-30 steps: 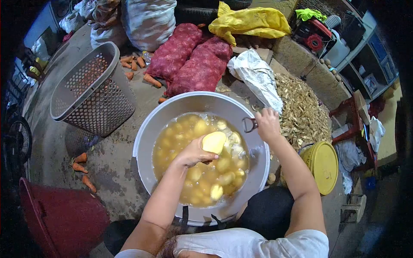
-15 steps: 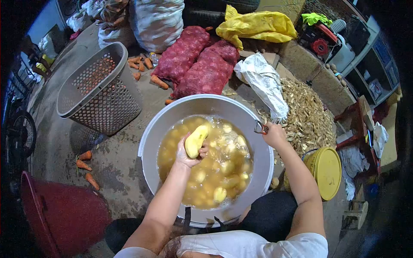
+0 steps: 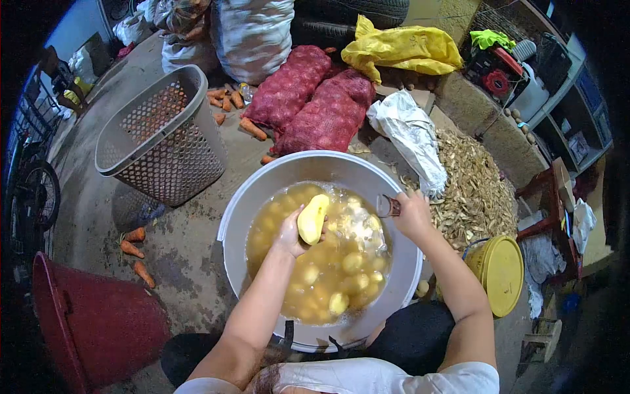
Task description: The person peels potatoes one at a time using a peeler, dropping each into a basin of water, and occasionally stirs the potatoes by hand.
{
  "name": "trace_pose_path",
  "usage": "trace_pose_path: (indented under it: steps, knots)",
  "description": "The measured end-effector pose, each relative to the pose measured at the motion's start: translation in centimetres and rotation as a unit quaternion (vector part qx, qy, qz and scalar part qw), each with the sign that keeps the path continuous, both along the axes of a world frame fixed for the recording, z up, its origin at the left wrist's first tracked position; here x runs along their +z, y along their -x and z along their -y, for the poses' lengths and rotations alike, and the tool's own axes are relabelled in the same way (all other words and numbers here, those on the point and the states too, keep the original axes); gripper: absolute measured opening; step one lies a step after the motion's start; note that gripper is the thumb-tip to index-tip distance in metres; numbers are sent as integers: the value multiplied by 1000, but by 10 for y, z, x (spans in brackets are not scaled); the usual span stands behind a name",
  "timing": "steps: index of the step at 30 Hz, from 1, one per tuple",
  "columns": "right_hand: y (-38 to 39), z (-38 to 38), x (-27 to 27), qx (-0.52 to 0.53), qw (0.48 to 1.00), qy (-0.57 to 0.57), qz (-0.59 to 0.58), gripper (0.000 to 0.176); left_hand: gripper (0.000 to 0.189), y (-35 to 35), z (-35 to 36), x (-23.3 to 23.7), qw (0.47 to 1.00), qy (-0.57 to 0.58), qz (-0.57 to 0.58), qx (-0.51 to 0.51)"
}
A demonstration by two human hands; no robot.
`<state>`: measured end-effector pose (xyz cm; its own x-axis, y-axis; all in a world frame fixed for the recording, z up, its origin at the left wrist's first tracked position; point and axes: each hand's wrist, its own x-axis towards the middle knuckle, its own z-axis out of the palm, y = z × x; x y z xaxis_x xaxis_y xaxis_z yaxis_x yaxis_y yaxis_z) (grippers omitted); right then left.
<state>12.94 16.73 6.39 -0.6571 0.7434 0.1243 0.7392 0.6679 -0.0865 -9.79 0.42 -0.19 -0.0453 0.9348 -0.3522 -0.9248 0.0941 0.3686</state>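
Note:
A peeled yellow potato (image 3: 313, 220) rests in my left hand (image 3: 291, 234), whose fingers curl round it above the water. My right hand (image 3: 413, 215) is closed on a peeler (image 3: 388, 205), held over the right side of the tub's rim. Between my legs stands a large grey tub (image 3: 231, 230) of cloudy brownish water. Several peeled potatoes (image 3: 338, 303) float or lie in it, the deeper ones blurred by the water.
A grey perforated basket (image 3: 167, 154) with carrots stands at the left, above a red bin (image 3: 98, 322). Behind the tub lie red mesh sacks (image 3: 325, 111) and a white sack (image 3: 410, 138). Peelings (image 3: 476, 180) are heaped at the right, near a yellow-lidded bucket (image 3: 503, 276).
The peeler and my right hand have moved inward, closer to the potato. In my left hand the potato has turned more upright. The whole view has shifted slightly.

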Motion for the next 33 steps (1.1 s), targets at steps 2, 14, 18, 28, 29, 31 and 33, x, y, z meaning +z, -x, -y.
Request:
trace_pose_path:
  steps: [2, 14, 18, 28, 29, 31, 33]
  knots:
    - [15, 15, 17, 44, 996, -74, -17, 22, 39, -8, -2, 10, 1000, 15, -19, -15]
    - [60, 59, 43, 236, 961, -141, -20, 4, 37, -43, -6, 32, 977, 129, -169, -15]
    - [60, 52, 34, 240, 959, -145, -30, 4, 36, -47, -8, 28, 970, 156, -183, -12]
    - [-11, -12, 15, -26, 975, -127, 180, 17, 44, -8, 2, 2, 989, 111, -70, -60]
    - [-16, -13, 12, -37, 977, -114, 175, 18, 44, 1, 5, -11, 990, 113, -59, -57]
    - [-22, -15, 6, -54, 980, -103, 159, 19, 50, 21, 14, -59, 990, 94, -90, -48]
    - [-25, -16, 2, -49, 983, -105, 143, 18, 53, 33, 28, -98, 936, 190, -293, -49]
